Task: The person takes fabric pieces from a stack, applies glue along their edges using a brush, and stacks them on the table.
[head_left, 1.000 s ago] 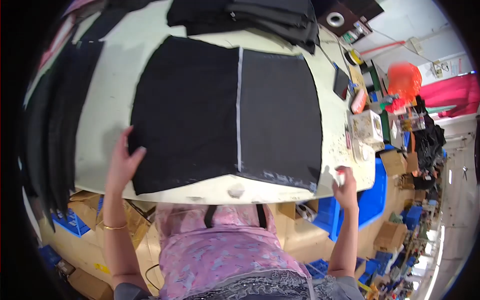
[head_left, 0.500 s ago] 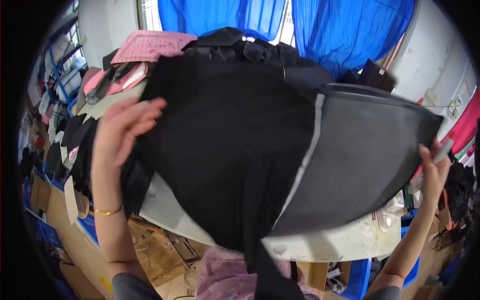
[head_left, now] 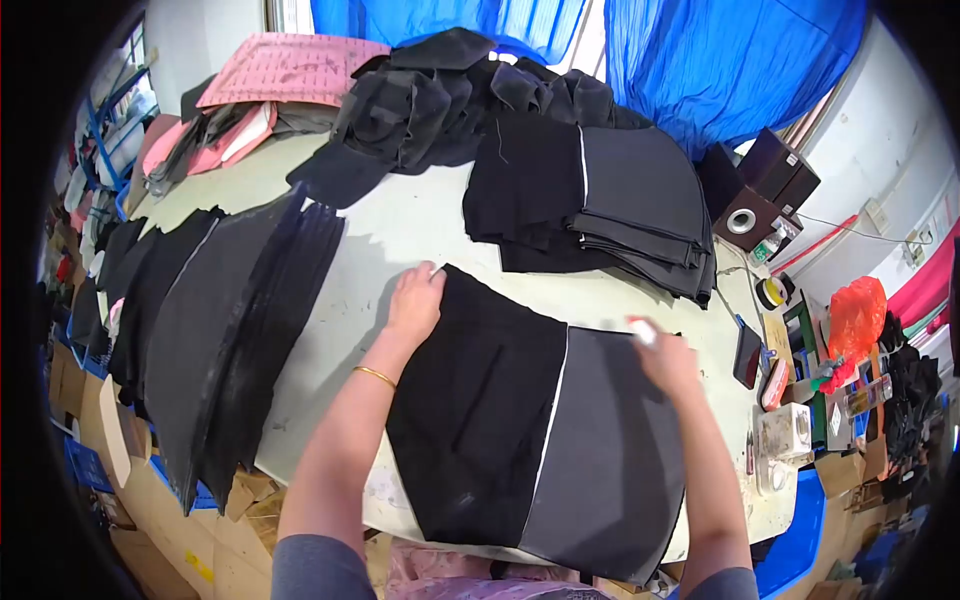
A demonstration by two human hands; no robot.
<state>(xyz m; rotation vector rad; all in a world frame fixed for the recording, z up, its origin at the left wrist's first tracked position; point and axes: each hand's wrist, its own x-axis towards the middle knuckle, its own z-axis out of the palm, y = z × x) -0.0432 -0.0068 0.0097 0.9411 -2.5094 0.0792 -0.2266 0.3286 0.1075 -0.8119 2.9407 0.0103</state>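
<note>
A two-part fabric panel, black on its left and dark grey on its right, lies spread on the table before me. A white line runs down the seam between the parts. My left hand is at the panel's top left corner, its fingers closed together on the cloth edge. Over the top edge of the grey part is my right hand, closed around a small white piece whose exact kind is unclear. Some blur lies on the right fingertips.
Stacked similar panels lie at the back right. Dark panels hang over the table's left edge. Behind are a dark cloth heap and a pink sheet. Speakers, a phone and a white device line the right side.
The panel, held up and moving before, now lies flat on the table. Both hands have come down and inward, the left onto its corner. The white piece remains in the right hand.
</note>
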